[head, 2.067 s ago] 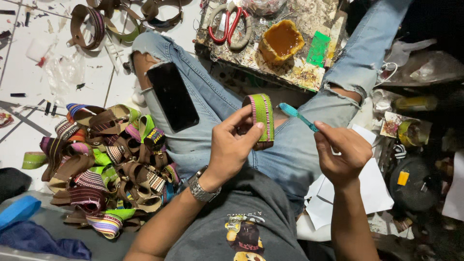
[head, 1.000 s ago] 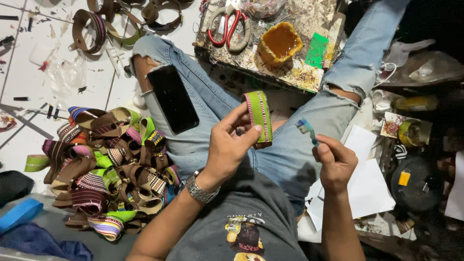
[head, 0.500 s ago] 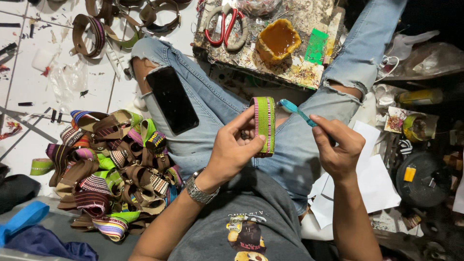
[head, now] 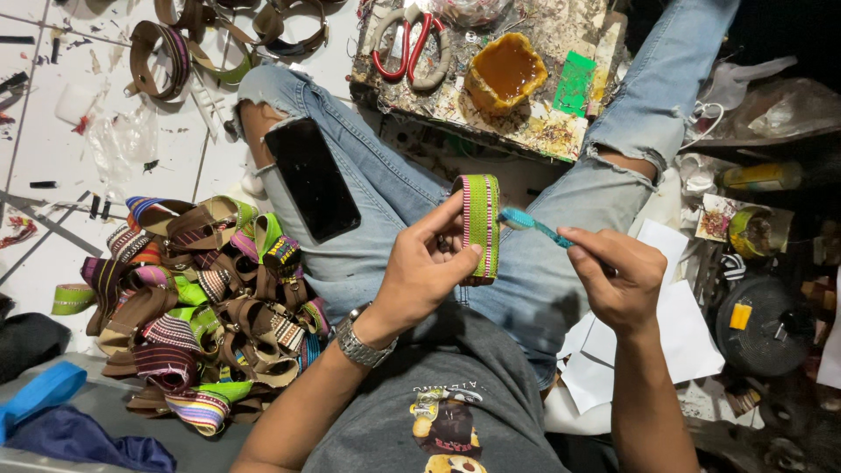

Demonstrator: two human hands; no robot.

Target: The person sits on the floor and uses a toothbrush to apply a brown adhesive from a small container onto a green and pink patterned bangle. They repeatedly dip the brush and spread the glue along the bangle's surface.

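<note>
White tile floor (head: 53, 158), person seated, work done over the lap. Woven green-and-pink strap loop (head: 481, 226) is pinched upright in left hand (head: 422, 271), above the denim thigh. Right hand (head: 618, 278) is closed on a teal toothbrush (head: 533, 226), bristles touching the strap's right edge. Reads as glue application step; next stroke needs even coverage along the band. Amber glue cup (head: 505, 72) sits on the spattered board (head: 543, 123), finished strap pile (head: 193, 298) at left.
</note>
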